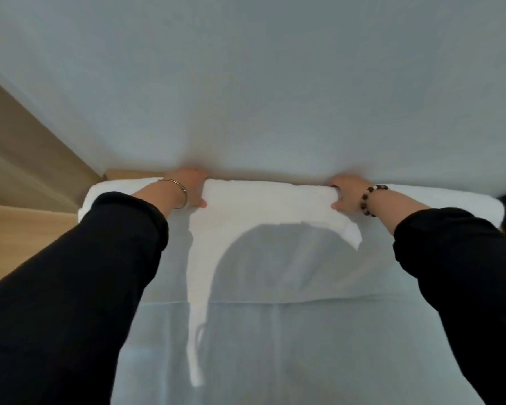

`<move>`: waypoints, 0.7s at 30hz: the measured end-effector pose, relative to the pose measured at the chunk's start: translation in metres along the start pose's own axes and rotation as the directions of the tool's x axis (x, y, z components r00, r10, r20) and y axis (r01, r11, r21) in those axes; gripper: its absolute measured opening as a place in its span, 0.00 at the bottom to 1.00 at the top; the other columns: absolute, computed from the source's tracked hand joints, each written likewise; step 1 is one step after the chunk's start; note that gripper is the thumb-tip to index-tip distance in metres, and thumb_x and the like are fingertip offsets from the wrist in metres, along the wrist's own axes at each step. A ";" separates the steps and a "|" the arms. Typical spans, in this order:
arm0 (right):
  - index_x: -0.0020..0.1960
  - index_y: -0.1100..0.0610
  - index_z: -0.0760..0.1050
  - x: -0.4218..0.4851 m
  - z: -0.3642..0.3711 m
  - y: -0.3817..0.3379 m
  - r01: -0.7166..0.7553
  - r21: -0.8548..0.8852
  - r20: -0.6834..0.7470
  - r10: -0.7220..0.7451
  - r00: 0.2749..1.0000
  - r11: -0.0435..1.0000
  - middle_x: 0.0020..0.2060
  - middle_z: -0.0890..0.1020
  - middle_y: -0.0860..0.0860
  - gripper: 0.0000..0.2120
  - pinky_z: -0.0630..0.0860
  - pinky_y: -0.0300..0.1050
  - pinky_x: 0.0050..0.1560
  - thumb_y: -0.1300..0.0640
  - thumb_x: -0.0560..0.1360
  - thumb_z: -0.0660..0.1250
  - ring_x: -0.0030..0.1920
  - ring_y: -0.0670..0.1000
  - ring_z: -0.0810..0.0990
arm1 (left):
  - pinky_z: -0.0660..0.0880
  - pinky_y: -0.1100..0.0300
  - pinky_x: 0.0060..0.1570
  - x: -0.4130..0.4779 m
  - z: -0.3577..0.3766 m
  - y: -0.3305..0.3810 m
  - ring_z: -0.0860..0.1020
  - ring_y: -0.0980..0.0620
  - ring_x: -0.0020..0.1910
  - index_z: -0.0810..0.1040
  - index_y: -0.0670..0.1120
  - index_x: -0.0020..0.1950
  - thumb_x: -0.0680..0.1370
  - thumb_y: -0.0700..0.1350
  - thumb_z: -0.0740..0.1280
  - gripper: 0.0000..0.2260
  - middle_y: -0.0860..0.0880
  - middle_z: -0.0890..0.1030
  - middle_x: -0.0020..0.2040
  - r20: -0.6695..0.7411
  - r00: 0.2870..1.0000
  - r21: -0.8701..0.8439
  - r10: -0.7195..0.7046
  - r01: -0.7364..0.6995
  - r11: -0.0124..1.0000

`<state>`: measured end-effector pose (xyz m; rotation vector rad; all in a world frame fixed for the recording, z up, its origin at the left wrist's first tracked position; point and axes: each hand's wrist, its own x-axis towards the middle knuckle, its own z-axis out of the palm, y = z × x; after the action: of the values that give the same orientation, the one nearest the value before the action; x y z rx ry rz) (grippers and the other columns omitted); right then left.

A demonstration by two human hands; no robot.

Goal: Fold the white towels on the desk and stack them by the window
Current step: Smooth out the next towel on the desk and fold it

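Towel point(269, 206) (white, partly shadowed) gripped at its far edge by the left hand point(192, 188) and right hand point(345, 194), set well apart.

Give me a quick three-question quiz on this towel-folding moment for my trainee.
1. True or false: the left hand and the right hand both grip the white towel.
2. Which wrist wears the beaded bracelet? A: left. B: right.
3. Fill in: both sleeves are ____ in colour.
Key: 1 true; 2 B; 3 black.
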<state>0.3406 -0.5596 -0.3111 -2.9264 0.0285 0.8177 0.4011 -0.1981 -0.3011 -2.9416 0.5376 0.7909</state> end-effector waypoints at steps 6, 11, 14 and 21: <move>0.47 0.62 0.80 -0.003 -0.024 0.007 -0.096 -0.168 0.243 0.136 0.961 0.981 0.37 0.81 0.53 0.10 0.74 0.40 0.31 0.60 0.66 0.70 0.34 0.53 0.79 | 0.78 0.53 0.49 -0.011 -0.015 -0.017 0.80 0.45 0.48 0.80 0.48 0.58 0.69 0.47 0.72 0.18 0.47 0.82 0.49 0.100 0.982 0.198 -0.162 0.140 0.970; 0.50 0.58 0.78 -0.034 -0.028 0.013 -0.082 -0.280 -0.161 0.037 0.986 0.957 0.44 0.81 0.54 0.09 0.72 0.43 0.39 0.59 0.71 0.67 0.44 0.57 0.80 | 0.75 0.53 0.49 -0.032 -0.025 -0.017 0.77 0.42 0.54 0.76 0.48 0.56 0.73 0.45 0.66 0.12 0.46 0.79 0.54 -0.210 0.961 0.220 -0.178 0.224 0.949; 0.55 0.59 0.75 -0.048 -0.042 0.013 -0.145 -0.270 -0.429 0.016 0.903 0.952 0.48 0.80 0.57 0.10 0.69 0.46 0.40 0.62 0.74 0.63 0.48 0.59 0.79 | 0.73 0.51 0.47 -0.044 -0.047 -0.019 0.77 0.39 0.52 0.74 0.43 0.55 0.75 0.40 0.65 0.09 0.42 0.78 0.53 -0.395 0.897 0.075 -0.197 0.246 0.966; 0.47 0.65 0.72 -0.113 -0.063 0.008 -0.171 -0.176 -0.759 -0.023 0.651 0.969 0.41 0.76 0.61 0.10 0.64 0.48 0.33 0.74 0.68 0.64 0.43 0.62 0.75 | 0.67 0.48 0.36 -0.100 -0.074 -0.022 0.73 0.36 0.44 0.73 0.37 0.50 0.69 0.29 0.66 0.11 0.36 0.74 0.45 -0.726 0.688 0.121 0.022 0.096 0.988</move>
<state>0.2762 -0.5754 -0.1999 -3.2612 0.1260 -0.5116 0.3632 -0.1561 -0.1888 -2.9999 0.5202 -0.4767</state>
